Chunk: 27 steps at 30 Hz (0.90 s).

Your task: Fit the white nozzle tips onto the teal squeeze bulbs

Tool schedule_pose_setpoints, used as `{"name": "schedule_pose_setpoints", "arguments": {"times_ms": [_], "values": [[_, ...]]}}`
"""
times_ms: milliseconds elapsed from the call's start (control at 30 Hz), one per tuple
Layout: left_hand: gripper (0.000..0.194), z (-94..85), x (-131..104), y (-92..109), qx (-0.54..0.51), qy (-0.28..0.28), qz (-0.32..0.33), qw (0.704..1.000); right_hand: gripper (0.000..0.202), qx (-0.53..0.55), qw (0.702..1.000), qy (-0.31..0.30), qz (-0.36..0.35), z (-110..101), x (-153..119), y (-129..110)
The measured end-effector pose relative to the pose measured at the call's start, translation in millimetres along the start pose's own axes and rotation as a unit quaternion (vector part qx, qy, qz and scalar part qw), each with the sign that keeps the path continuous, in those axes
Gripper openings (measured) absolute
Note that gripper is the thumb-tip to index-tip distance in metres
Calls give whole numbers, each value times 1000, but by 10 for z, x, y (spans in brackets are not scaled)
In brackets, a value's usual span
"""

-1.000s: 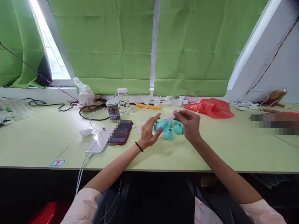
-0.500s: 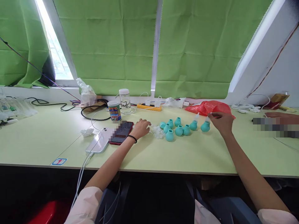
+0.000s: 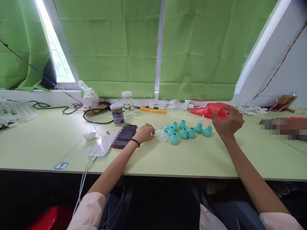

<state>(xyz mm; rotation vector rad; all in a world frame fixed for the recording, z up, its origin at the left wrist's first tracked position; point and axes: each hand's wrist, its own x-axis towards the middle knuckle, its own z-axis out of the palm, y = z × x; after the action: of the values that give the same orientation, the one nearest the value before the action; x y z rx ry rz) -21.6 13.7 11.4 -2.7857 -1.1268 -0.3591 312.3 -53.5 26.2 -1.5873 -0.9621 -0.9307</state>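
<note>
My left hand (image 3: 145,133) rests low beside a small heap of clear plastic nozzles (image 3: 161,135). Its fingers are pinched down on what looks like one whitish nozzle at the heap's left edge. To the right stand several turquoise rubber bulbs (image 3: 174,139) with open necks. One bulb (image 3: 198,128) has a clear nozzle upright in its neck. Just left of my right hand (image 3: 227,123) is another bulb (image 3: 207,131), its nozzle partly hidden by the thumb. That hand is raised with thumb and fingers apart, in front of a red plastic bag (image 3: 206,111).
Left of my left hand lie a dark phone (image 3: 124,136) and a white phone (image 3: 103,145) with a cable. A printed can (image 3: 117,115), a clear jar (image 3: 128,105) and an orange power strip (image 3: 152,110) stand behind. Another person's hand (image 3: 290,127) is at far right.
My right hand has let go of the nozzle on the rightmost bulb, opened and risen slightly. That bulb has shifted a little left. My left fingers have curled down at the nozzle heap.
</note>
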Motion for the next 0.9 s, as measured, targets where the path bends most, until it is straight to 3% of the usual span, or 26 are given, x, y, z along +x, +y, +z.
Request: {"name": "schedule_pose_setpoints", "arguments": {"times_ms": [67, 133, 233, 367, 467, 533, 733, 833, 900], "values": [[18, 20, -1, 13, -9, -24, -5, 1000, 30, 65, 994, -13, -91, -83, -45, -222], [21, 38, -2, 28, -11, -39, -9, 999, 24, 140, 970, -62, -186, -193, -154, -521], [19, 51, -6, 45, -1, -41, -15, 999, 16, 184, 906, -196, -326, -355, -380, -1032], [20, 64, -12, 42, 19, -26, -31, 999, 19, 98, 807, -379, -442, -433, -633, -1560], [22, 86, -11, 38, 26, -17, -39, 999, 21, 19, 745, -459, -484, -403, -748, -1741], [22, 105, -9, 40, 28, -12, -40, 999, 23, -20, 721, -486, -493, -378, -802, -1789], [23, 90, 2, 25, 9, 13, -36, 999, 29, -25, 701, -510, -498, -270, -889, -1791], [23, -4, 9, 9, -60, 90, -45, 993, 27, 55, 732, -483, -478, -223, -918, -1738], [21, -81, 10, 13, -138, 156, -54, 977, 29, 163, 767, -462, -416, -230, -946, -1692]]}}
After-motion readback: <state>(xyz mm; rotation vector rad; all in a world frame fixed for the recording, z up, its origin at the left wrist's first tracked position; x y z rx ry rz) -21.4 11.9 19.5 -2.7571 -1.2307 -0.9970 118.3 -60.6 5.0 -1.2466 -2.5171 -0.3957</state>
